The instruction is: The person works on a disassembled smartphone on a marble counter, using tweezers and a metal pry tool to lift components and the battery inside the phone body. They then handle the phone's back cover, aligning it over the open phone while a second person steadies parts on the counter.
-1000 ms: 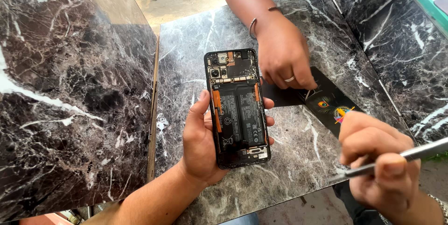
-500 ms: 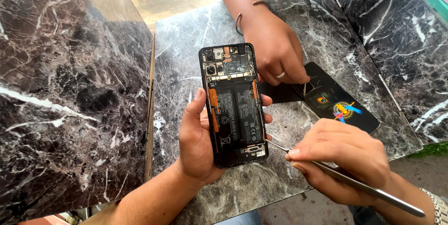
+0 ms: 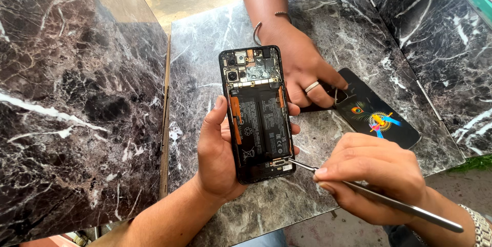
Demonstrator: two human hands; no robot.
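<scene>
My left hand (image 3: 218, 155) holds an opened smartphone (image 3: 259, 114) upright over the table, back cover off, with the black battery, orange strips and camera modules showing. My right hand (image 3: 374, 175) grips thin metal tweezers (image 3: 369, 193); their tip touches the phone's lower right corner by the bottom board. Another person's hand (image 3: 302, 67), wearing a ring and a bracelet, rests on the table just behind the phone, touching a black back cover (image 3: 376, 111) with a colourful feather print.
The dark marble table (image 3: 205, 57) has a narrow wooden seam (image 3: 165, 124) between its slabs. Its front edge runs close under my hands, with the ground (image 3: 318, 226) visible below. A metal strip (image 3: 428, 96) crosses the right slab.
My right hand came in from the lower right, bringing the tweezers' tip to the phone's bottom corner. The phone has stayed nearly in place. The other person's hand shifted slightly on the back cover.
</scene>
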